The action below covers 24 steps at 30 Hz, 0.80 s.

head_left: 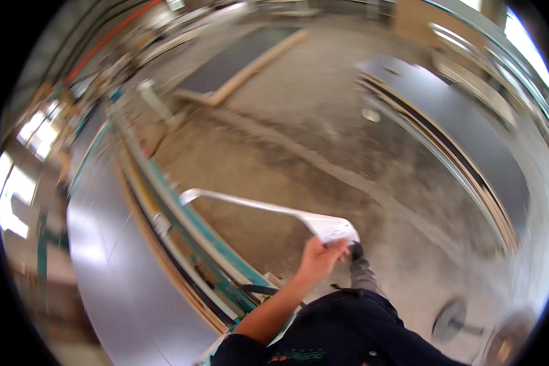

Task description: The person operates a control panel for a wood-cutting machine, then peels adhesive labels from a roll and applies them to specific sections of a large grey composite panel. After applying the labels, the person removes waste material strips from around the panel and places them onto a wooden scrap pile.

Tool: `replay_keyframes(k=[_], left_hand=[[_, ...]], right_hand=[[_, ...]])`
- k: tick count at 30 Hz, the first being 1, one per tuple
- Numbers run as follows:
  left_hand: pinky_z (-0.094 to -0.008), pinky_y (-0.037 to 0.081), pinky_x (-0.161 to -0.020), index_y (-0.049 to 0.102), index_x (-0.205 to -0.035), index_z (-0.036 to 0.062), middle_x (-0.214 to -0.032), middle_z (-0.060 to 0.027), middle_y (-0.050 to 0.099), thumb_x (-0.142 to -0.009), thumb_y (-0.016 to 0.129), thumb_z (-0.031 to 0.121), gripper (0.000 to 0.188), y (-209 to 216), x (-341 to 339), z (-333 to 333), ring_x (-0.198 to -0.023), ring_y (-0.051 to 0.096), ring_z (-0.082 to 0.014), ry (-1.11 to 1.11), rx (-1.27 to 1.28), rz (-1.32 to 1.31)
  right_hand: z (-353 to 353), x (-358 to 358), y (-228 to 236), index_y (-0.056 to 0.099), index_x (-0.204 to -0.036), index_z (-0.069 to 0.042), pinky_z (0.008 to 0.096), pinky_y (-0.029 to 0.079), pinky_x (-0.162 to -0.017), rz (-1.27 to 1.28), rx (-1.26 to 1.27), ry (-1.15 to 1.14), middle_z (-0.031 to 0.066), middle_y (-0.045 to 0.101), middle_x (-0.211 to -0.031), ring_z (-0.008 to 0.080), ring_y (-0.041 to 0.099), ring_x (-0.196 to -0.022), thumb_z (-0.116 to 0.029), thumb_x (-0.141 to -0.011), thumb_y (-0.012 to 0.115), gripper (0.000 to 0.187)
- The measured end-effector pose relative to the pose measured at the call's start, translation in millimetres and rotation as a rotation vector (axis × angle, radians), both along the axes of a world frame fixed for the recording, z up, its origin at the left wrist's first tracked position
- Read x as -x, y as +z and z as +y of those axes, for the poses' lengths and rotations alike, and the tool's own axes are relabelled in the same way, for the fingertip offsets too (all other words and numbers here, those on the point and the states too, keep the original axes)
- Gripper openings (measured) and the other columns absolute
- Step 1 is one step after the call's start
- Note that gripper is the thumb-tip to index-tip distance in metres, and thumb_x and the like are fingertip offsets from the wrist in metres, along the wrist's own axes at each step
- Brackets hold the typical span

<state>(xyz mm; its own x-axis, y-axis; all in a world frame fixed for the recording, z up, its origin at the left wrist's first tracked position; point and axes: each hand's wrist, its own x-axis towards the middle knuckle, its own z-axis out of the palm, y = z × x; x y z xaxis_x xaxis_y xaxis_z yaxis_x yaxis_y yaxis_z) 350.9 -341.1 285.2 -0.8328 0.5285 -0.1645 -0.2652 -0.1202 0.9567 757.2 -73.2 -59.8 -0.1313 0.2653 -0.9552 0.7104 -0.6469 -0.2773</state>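
My left hand (323,259) is closed on the wide end of a thin white strip (256,204). It looks like paper or film; the blur hides which. From my fingers the strip narrows and runs left, and its curled far end reaches the green-edged frame. My left forearm (274,311) comes up from the lower edge in a dark short sleeve. My right hand does not show. Beyond the held end, one of my legs and a dark shoe (356,251) are partly visible.
A large grey panel (128,274) lies along the left beside the green-edged frame (226,259). More grey panels lie stacked at the right (457,122), and another (244,61) rests farther back. Round metal bases (450,319) stand at lower right on the concrete floor (323,134).
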Motion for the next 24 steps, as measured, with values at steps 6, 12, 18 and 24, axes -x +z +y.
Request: replay_keyframes(k=[6,12,18,24], left_hand=[[-0.0232,0.044,-0.051,0.058,-0.089,0.0002,-0.068,-0.0047,0.058,-0.088,0.058,0.010,0.010,14,113,-4,-0.055,0.053,-0.0108,0.336,-0.082,-0.125],[-0.0239,0.045,-0.055,0.046,-0.108,0.0036,-0.082,-0.0052,0.059,-0.088,0.056,0.003,0.022,10,227,-68,-0.065,0.055,-0.0105,0.666,-0.223,0.077],[-0.0222,0.044,-0.065,0.040,-0.119,0.0063,-0.097,-0.0004,0.058,-0.087,0.058,0.004,0.037,3,368,-134,-0.079,0.053,-0.0067,0.739,-0.285,0.082],[-0.0248,0.044,-0.080,0.038,-0.125,0.0021,-0.103,-0.0025,0.057,-0.085,0.057,0.000,0.044,33,479,-217,-0.093,0.054,-0.0092,0.782,-0.205,0.079]], right_hand=[[144,361,126,0.057,-0.101,-0.007,0.0552,0.048,-0.071,0.556,0.614,0.183,0.0138,0.060,-0.084,0.0305,0.059,-0.086,-0.033,-0.087,0.037,0.036],[19,766,337,0.049,-0.125,-0.004,0.0311,0.044,-0.087,0.991,-0.234,0.843,0.0097,0.058,-0.118,0.0185,0.055,-0.105,-0.028,-0.088,0.056,0.045],[-209,897,388,0.054,-0.116,0.001,0.0323,0.043,-0.088,1.234,0.081,1.365,0.0106,0.058,-0.114,0.0190,0.054,-0.104,-0.015,-0.086,0.057,0.034],[-330,1004,426,0.062,-0.101,-0.005,0.0338,0.044,-0.087,1.929,-0.328,1.483,0.0114,0.057,-0.111,0.0269,0.054,-0.103,-0.006,-0.070,0.070,0.032]])
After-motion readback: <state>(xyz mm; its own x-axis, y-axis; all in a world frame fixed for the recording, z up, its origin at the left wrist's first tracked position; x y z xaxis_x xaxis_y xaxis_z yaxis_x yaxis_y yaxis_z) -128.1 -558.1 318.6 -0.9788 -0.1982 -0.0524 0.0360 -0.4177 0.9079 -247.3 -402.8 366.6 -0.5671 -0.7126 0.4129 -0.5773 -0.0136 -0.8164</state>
